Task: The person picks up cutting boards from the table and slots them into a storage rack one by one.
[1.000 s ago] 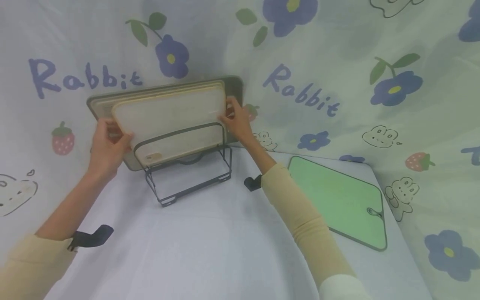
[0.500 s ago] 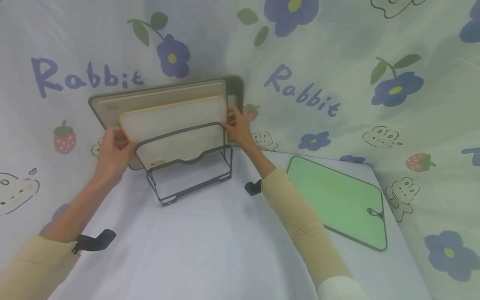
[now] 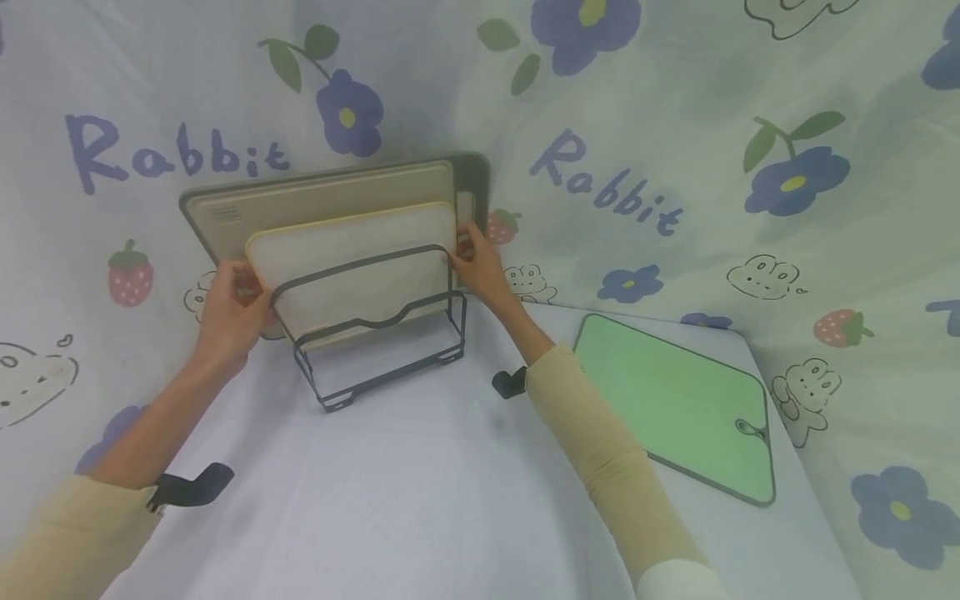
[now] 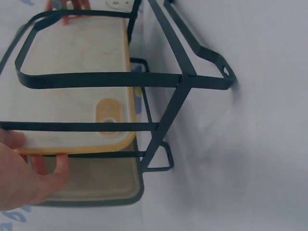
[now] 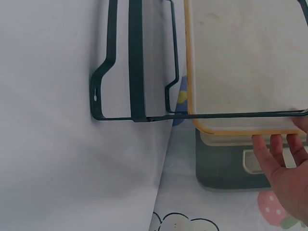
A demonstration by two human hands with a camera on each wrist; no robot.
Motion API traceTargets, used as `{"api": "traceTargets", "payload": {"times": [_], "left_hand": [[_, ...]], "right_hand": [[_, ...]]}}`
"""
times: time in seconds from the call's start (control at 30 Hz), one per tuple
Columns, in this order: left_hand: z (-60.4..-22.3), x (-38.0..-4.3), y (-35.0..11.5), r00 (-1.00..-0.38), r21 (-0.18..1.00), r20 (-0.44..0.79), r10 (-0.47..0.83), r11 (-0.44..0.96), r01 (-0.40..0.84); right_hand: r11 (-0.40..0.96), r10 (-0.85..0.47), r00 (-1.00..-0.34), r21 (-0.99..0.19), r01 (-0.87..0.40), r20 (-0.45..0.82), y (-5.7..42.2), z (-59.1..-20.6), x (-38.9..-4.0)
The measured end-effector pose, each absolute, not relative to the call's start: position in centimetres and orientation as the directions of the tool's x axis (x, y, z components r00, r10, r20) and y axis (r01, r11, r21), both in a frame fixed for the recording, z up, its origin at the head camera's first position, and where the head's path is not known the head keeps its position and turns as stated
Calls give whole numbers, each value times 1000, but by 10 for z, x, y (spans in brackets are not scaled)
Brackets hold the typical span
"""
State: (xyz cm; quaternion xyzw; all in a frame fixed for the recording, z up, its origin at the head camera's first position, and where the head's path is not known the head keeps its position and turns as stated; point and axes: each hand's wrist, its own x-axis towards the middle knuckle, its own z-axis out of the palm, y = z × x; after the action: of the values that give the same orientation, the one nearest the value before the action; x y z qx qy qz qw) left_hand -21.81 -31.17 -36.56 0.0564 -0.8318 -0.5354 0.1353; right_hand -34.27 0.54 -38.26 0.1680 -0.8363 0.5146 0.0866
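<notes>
Counter (image 3: 360,500), white, borders rabbit-printed fabric (image 3: 697,92); wire rack (image 4: 101,80) stands far left. Left hand (image 3: 231,312) and right hand (image 3: 482,265) grip opposite edges of yellow-rimmed cutting board (image 3: 356,242) behind the rack's front loop.

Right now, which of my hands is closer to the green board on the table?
Your right hand. It grips the white board at its right edge, and the green board lies on that side. Your left hand grips the white board's left edge, farther away.
</notes>
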Motion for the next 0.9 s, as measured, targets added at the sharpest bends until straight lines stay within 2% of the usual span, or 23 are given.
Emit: {"api": "traceTargets", "payload": {"times": [0.27,0.53,0.9], "left_hand": [[-372,-215,-314,-961,890,154,-232,455,33],[-378,-216,-315,-962,901,131,-241,433,14],[-381,-212,-315,-962,912,118,-246,409,7]], "right_hand": [[414,-205,-937,-842,-346,284,6,-385,-342],[407,-202,-948,-860,-308,244,8,-390,-341],[371,-204,-946,-874,-312,251,7,-391,-341]]}}
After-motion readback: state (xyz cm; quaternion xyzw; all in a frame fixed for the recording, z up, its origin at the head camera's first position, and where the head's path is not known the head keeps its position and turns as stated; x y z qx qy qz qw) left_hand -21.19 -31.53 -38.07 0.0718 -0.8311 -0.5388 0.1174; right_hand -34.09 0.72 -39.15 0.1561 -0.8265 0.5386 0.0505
